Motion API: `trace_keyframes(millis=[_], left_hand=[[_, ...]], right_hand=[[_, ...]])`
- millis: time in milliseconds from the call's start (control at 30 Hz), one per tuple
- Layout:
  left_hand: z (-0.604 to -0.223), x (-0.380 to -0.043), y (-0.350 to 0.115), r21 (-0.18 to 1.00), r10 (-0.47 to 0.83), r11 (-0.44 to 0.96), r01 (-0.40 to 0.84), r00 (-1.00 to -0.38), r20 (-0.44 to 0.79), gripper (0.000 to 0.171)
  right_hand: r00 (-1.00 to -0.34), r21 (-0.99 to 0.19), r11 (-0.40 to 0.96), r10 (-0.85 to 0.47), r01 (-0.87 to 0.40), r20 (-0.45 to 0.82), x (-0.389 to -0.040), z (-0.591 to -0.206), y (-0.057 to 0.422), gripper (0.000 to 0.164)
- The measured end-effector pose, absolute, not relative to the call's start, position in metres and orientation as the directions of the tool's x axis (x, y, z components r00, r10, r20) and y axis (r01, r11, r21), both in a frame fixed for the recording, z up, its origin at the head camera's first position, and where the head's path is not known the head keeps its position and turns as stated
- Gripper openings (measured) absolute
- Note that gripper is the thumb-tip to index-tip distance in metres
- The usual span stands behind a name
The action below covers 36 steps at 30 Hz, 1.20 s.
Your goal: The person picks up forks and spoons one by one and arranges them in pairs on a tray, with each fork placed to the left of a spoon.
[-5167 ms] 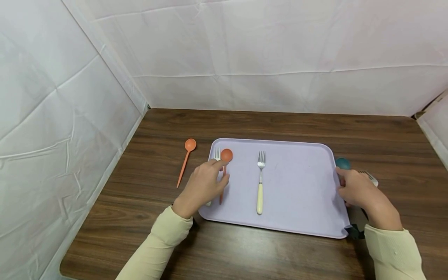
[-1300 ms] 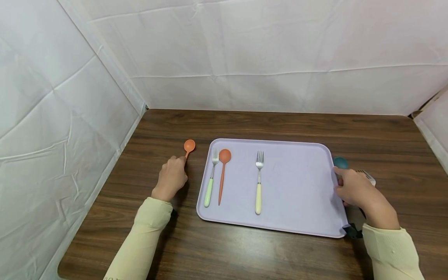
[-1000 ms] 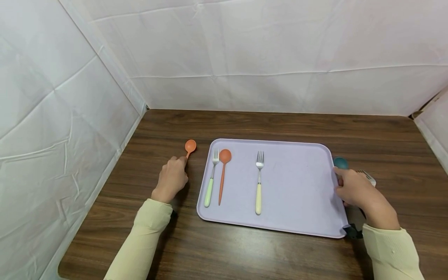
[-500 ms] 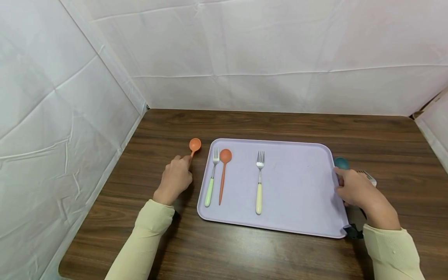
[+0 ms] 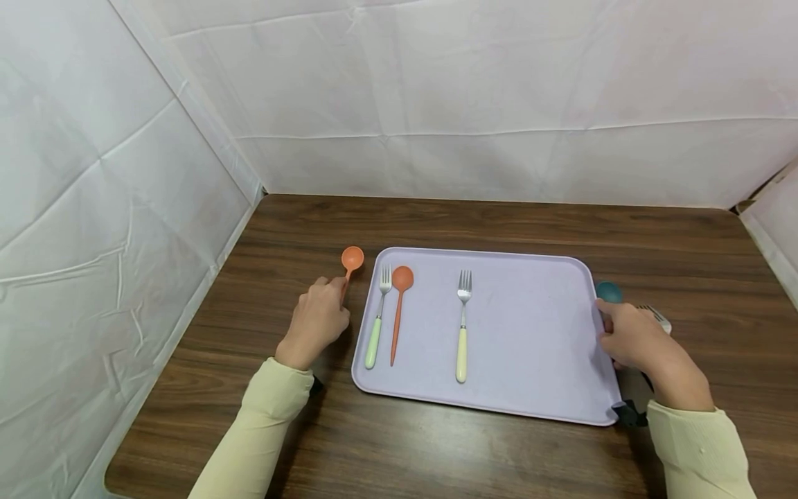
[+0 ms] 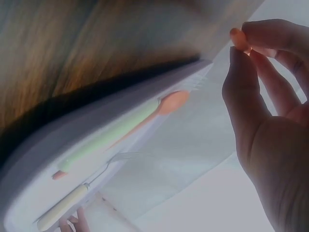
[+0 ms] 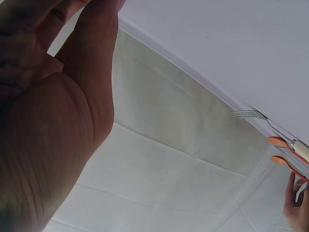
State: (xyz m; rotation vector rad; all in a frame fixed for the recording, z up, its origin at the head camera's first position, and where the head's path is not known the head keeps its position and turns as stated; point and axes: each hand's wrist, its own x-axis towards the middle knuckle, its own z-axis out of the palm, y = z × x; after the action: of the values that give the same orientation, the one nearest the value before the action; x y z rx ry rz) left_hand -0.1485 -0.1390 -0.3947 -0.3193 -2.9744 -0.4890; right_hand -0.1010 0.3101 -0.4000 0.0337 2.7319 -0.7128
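My left hand (image 5: 316, 317) pinches the handle of an orange spoon (image 5: 352, 258) between thumb and fingers, just left of the lilac tray (image 5: 530, 333). In the left wrist view, the spoon's handle end (image 6: 240, 39) pokes out from the fingertips. On the tray lie a green-handled fork (image 5: 374, 339), a second orange spoon (image 5: 402, 278) close beside it, and a yellow-handled fork (image 5: 462, 346) nearer the middle. My right hand (image 5: 636, 336) grips the tray's right rim, its fingertips partly hidden from the head view.
Beyond the right rim, a teal spoon (image 5: 609, 292) and another fork (image 5: 657, 317) lie on the brown wooden table (image 5: 499, 457), partly covered by the right hand. White cloth walls (image 5: 467, 104) stand behind and at the left.
Earlier my left hand was over the spoon on the tray; it has since gone left and pinched the other orange spoon, shifting it slightly right towards the tray. The right hand stays put.
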Motion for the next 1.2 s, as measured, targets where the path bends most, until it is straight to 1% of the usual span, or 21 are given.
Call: trace_keyframes(millis=[300, 433, 700, 867, 1200], left_hand=[[-0.394, -0.146, -0.135, 0.292, 0.198, 0.926, 0.239, -0.966, 0.165, 0.032], [-0.392, -0.146, -0.133, 0.294, 0.196, 0.926, 0.235, -0.968, 0.154, 0.028], [-0.389, -0.143, -0.129, 0.31, 0.199, 0.922, 0.232, -0.971, 0.136, 0.034], [-0.387, -0.141, -0.125, 0.308, 0.205, 0.92, 0.242, -0.968, 0.147, 0.038], [-0.383, -0.137, -0.116, 0.326, 0.216, 0.911, 0.253, -0.965, 0.145, 0.04]], right_hand=[[-0.947, -0.469, 0.877, -0.053, 0.108, -0.316, -0.101, -0.399, 0.309, 0.062], [-0.947, -0.465, 0.878, -0.052, 0.109, -0.318, -0.101, -0.399, 0.309, 0.062], [-0.947, -0.469, 0.877, -0.053, 0.108, -0.317, -0.101, -0.399, 0.309, 0.062], [-0.945, -0.465, 0.878, -0.051, 0.111, -0.322, -0.101, -0.399, 0.31, 0.063], [-0.941, -0.464, 0.878, -0.05, 0.119, -0.335, -0.102, -0.4, 0.311, 0.064]])
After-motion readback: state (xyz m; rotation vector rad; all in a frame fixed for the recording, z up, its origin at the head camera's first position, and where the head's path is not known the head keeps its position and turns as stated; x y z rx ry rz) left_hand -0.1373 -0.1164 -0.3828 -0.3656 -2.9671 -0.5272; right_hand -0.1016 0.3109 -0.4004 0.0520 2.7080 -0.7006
